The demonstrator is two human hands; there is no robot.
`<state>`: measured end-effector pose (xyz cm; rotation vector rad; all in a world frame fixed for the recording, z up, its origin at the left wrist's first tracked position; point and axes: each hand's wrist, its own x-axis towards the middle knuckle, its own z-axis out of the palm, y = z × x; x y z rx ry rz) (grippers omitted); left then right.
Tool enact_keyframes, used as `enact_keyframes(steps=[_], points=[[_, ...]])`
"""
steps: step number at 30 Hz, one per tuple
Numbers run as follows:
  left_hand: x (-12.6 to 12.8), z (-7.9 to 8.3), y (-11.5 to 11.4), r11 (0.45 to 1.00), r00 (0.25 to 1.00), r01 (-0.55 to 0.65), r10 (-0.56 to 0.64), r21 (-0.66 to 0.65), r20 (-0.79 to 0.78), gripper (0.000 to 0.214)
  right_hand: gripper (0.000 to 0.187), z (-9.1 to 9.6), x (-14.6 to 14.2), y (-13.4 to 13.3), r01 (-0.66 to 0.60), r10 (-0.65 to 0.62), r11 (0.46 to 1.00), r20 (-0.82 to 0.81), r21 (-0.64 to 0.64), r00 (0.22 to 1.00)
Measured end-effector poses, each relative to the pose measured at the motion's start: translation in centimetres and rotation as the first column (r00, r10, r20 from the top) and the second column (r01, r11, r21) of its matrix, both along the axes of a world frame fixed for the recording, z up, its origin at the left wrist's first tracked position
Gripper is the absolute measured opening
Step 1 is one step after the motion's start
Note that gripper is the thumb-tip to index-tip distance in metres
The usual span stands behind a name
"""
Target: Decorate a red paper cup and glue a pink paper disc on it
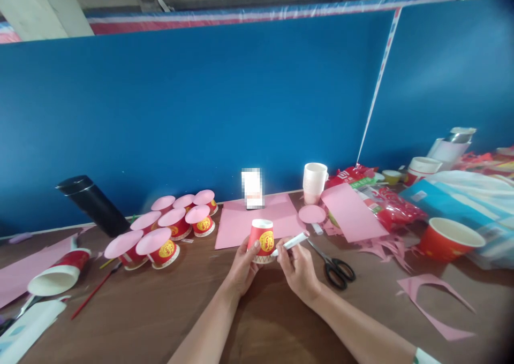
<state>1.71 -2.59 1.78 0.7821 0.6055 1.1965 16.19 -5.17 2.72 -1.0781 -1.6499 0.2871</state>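
Observation:
My left hand (243,267) is wrapped around a red paper cup (261,239) with a yellow emblem, held upside down with its white base up. In my right hand (297,267) is a white marker (296,240), pinched like a pen. Its tip points at the cup's lower right side, near the patterned rim; whether it touches I cannot tell. Black-handled scissors (336,270) lie just right of my right hand. Behind the cup, a pink sheet of paper (233,226) is spread on the table, and a pink paper disc (312,214) lies at its right.
Several red cups topped with pink discs (171,219) stand at left, near a black bottle (94,206) and a red paintbrush (96,292). Stacked white cups (314,182), a red packet (395,206), a red paper tub (450,241) and pink scraps (433,305) occupy the right. A blue partition (225,101) closes the back.

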Motion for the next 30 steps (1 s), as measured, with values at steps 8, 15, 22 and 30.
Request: enact_keyframes(steps=[8,15,22,30], points=[[-0.01,0.13,-0.03,1.0,1.0,0.012,-0.012,0.007,-0.009,0.032,0.016,0.01,0.02,0.0,0.003,-0.003,1.0,0.007,0.005,1.0],[0.0,0.02,-0.01,1.0,1.0,0.02,-0.02,0.01,-0.02,0.034,0.018,0.05,0.04,0.0,0.011,-0.011,1.0,0.001,0.008,1.0],[-0.13,-0.07,0.07,0.999,1.0,0.027,-0.027,0.017,-0.011,0.03,0.018,-0.05,0.06,0.02,-0.005,0.006,1.0,0.006,-0.007,1.0],[-0.09,-0.06,0.18,0.999,0.999,0.033,-0.034,0.026,0.026,0.028,0.015,-0.13,0.02,0.25,-0.036,0.037,0.998,0.026,-0.046,0.999]])
